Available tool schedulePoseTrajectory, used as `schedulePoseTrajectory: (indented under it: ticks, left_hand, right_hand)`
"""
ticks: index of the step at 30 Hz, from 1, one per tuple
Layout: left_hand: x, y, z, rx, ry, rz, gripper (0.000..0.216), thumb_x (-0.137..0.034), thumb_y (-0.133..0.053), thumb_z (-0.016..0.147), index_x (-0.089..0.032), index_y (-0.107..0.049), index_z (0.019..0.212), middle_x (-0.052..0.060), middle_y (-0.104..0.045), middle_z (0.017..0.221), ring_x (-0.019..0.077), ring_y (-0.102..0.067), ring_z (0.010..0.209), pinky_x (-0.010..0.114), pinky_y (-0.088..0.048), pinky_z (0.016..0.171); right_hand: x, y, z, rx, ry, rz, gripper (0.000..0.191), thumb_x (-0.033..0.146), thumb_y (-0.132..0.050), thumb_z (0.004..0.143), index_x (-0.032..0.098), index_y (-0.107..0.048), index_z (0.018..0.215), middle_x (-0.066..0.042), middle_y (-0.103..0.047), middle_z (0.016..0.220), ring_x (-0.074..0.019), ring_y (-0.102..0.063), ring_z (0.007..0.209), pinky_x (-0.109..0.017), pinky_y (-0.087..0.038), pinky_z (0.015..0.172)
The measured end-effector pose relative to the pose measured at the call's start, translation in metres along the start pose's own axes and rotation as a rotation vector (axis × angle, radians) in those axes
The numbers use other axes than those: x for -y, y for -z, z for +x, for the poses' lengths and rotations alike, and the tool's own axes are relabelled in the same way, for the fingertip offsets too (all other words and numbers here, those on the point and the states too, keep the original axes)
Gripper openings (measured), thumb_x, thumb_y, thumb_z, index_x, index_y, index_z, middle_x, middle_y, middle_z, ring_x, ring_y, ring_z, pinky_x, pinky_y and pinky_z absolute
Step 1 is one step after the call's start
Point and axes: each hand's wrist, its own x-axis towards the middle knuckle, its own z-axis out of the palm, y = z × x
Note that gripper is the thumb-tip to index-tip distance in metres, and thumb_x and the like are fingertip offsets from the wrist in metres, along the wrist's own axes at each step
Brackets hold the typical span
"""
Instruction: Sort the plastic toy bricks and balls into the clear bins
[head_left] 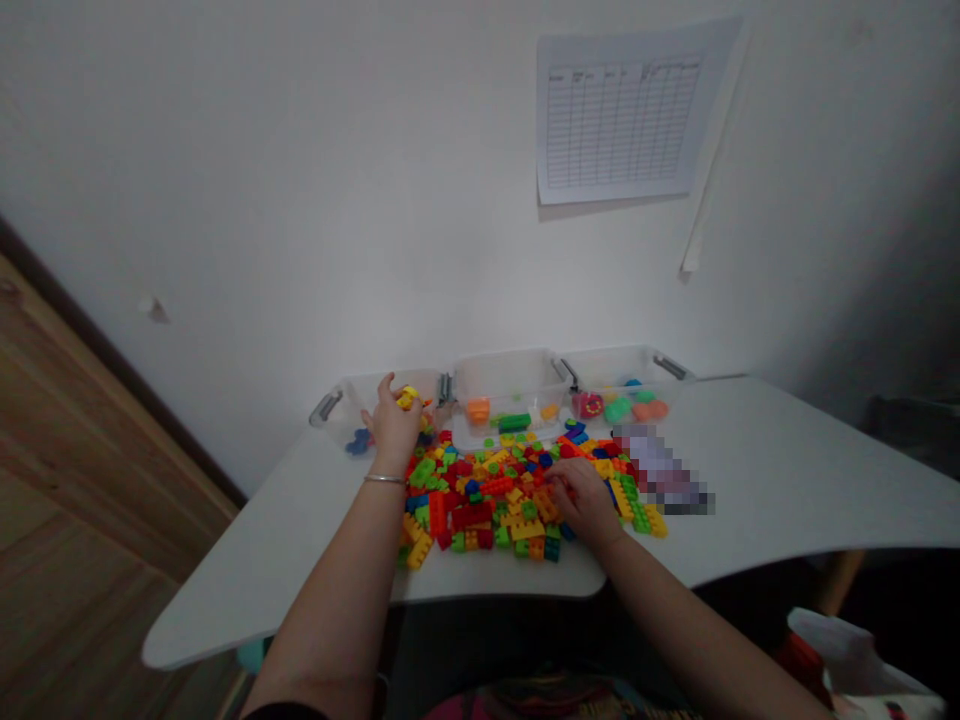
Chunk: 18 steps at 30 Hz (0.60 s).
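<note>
My left hand [395, 428], with a thin bracelet at the wrist, is over the left clear plastic box [351, 398]. Its fingers are closed round a small yellow toy piece [409, 397], whose exact kind I cannot make out. Blue pieces [360, 441] lie inside that box. My right hand [586, 497] rests at the right part of a wide pile of toy building bricks [472, 515] in red, yellow, green, orange and blue. The fingers there are curled in among the bricks, and whatever they grip is hidden.
A middle clear box [510, 375] holds orange and green pieces. The right clear box [619, 365] has red, green and orange ones. A blurred-out flat object [664, 468] lies right of the pile on the white table [787, 460]. Behind stands a wall with a printed sheet [622, 120].
</note>
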Motion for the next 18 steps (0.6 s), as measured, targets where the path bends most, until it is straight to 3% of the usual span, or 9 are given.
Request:
schedulePoseTrajectory:
  ticks: [6,12,18]
  left_hand:
    - [0.009,-0.012,0.001,0.032,-0.005,0.142,0.062,-0.037,-0.051,0.084,-0.014,-0.039,0.141,0.013,-0.070,0.113,0.0275,-0.059,0.117,0.053,-0.014,0.115]
    - [0.003,-0.009,0.001,0.121,-0.028,0.311,0.042,-0.039,-0.045,0.087,-0.023,-0.065,0.120,0.012,-0.071,0.110,0.0294,-0.059,0.113,0.054,-0.019,0.112]
    - [-0.001,-0.011,0.002,0.162,-0.024,0.325,0.039,-0.038,-0.043,0.088,-0.027,-0.071,0.112,0.010,-0.069,0.117,0.0331,-0.056,0.114,0.061,-0.019,0.110]
  right_hand:
    - [0.000,0.001,0.000,0.016,0.001,-0.001,0.015,0.018,-0.047,0.089,0.022,-0.062,0.085,-0.004,-0.066,0.083,-0.0196,-0.060,0.083,-0.034,-0.048,0.077]
    - [-0.001,0.001,-0.001,0.032,-0.008,0.002,0.016,0.019,-0.047,0.089,0.021,-0.062,0.086,-0.005,-0.066,0.084,-0.0197,-0.059,0.084,-0.034,-0.047,0.078]
    - [-0.002,0.001,-0.001,0.035,-0.006,0.010,0.016,0.018,-0.047,0.089,0.021,-0.062,0.085,-0.005,-0.066,0.084,-0.0197,-0.059,0.085,-0.034,-0.047,0.079]
